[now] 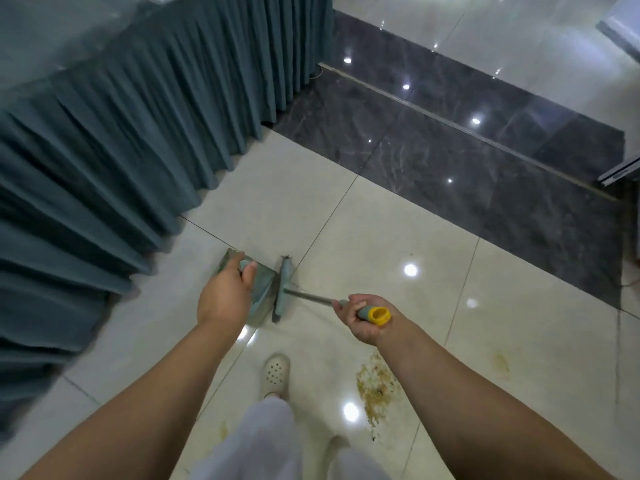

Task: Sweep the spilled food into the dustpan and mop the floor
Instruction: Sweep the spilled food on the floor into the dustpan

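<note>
Head view: spilled food [377, 386] below right hand [360, 318] grip on broom [284, 289].

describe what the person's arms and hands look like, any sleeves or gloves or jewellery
Both forearms are bare up to the frame's lower edge: no sleeves show. The left hand and right hand are bare too, with no gloves, and no rings, watch or wristband visible. Lower down, the person wears pale, loose trousers and a cream perforated clog.

Teal dustpan [265, 289] beside broom head [283, 289]; brownish spill [375, 386] nearby.
</note>
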`<state>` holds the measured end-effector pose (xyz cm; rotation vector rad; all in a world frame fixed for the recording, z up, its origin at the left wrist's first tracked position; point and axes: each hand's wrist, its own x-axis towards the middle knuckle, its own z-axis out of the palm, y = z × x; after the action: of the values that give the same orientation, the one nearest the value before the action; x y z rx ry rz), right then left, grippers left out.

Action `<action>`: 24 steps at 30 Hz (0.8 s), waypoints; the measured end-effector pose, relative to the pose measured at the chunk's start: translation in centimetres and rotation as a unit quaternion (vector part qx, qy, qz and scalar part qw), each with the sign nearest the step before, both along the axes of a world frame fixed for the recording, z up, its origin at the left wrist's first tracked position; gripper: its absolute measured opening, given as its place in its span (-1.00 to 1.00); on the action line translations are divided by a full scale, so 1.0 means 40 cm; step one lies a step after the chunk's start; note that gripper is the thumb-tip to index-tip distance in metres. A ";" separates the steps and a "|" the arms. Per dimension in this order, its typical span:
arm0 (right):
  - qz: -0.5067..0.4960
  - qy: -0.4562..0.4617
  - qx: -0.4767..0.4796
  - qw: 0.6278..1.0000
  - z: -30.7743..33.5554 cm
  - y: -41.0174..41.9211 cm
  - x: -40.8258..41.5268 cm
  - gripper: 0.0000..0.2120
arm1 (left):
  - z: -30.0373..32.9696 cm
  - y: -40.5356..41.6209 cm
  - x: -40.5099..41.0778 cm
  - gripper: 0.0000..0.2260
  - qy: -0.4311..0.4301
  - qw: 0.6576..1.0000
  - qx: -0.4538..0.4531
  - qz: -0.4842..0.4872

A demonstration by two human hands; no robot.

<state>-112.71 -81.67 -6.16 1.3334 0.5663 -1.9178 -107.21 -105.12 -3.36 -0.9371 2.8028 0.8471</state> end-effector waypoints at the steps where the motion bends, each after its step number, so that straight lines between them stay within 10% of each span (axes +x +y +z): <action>1: -0.003 -0.006 -0.008 1.000 -0.011 -0.032 -0.015 -0.81 | -0.004 -0.017 -0.014 -0.62 -0.008 1.000 -0.006 -0.008; 24: -0.385 -0.058 0.061 0.919 0.032 0.235 -0.025 -0.54 | 0.014 0.027 -0.338 -0.67 -0.007 0.981 0.064 -0.184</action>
<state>-113.69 -72.28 -4.89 1.9326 0.0853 -2.4086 -120.73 -104.06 -2.78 -0.3858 2.7395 0.9404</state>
